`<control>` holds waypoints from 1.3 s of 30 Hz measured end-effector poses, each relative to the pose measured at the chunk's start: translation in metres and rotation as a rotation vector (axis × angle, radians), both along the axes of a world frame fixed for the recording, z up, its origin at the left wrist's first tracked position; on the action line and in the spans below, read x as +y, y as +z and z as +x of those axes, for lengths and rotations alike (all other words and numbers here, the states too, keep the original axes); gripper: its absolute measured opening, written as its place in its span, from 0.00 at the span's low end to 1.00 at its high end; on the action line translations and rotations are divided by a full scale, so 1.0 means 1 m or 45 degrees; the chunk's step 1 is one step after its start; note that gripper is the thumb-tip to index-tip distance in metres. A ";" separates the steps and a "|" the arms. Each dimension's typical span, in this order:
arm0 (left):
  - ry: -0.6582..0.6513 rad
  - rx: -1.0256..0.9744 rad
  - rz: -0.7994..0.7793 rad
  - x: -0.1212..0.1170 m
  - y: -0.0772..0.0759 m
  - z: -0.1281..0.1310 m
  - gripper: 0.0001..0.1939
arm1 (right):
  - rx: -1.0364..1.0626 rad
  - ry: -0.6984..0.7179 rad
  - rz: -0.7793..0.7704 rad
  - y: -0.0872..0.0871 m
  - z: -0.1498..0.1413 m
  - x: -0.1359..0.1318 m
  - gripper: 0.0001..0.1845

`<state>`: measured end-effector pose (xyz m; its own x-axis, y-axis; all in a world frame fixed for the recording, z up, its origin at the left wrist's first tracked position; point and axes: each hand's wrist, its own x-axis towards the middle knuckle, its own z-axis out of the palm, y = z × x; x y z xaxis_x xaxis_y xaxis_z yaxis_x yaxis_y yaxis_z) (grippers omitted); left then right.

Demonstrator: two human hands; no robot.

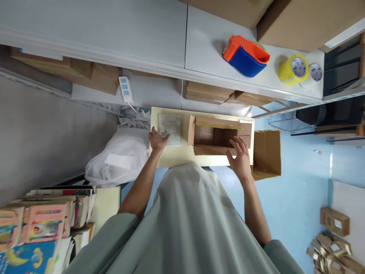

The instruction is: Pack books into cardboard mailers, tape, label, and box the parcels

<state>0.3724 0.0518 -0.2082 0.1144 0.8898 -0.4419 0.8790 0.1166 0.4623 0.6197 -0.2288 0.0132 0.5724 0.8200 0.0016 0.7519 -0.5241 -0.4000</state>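
Observation:
An opened cardboard box lies on a pale yellow table, its flaps folded outward and its inside showing. To its left is a flat, clear-wrapped packet with pale contents I cannot make out. My left hand is at the packet's left lower edge, thumb and fingers spread apart; whether it touches the packet is hard to tell. Over the box's right front edge hovers or rests my right hand, fingers apart and slightly bent, holding nothing.
An orange and blue tape dispenser and yellow tape rolls sit on the shelf above. A power strip lies on the lower shelf. Left are a white plastic bag and stacked books. Another open carton stands right.

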 end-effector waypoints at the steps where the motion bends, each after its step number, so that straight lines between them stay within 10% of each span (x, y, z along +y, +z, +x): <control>1: -0.038 0.002 -0.003 0.002 -0.002 0.004 0.54 | -0.008 -0.010 -0.002 0.001 -0.007 0.001 0.24; 14: -0.104 0.137 -0.227 0.034 -0.011 0.024 0.48 | -0.025 -0.217 0.003 0.008 -0.054 -0.020 0.22; 28: -0.152 0.106 -0.148 0.025 0.008 0.023 0.23 | 0.038 -0.167 0.043 0.005 -0.018 -0.028 0.23; 34: -0.119 0.125 -0.028 0.025 0.041 0.022 0.20 | 0.078 -0.066 0.097 -0.005 0.017 -0.029 0.23; 39: -0.126 0.038 0.220 0.023 0.105 0.007 0.19 | 0.151 0.072 0.091 -0.011 0.056 -0.024 0.24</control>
<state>0.3794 0.0750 -0.1027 0.1944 0.9376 -0.2882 0.8958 -0.0500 0.4417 0.6758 -0.2532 0.0022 0.5251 0.8510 -0.0036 0.7246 -0.4494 -0.5225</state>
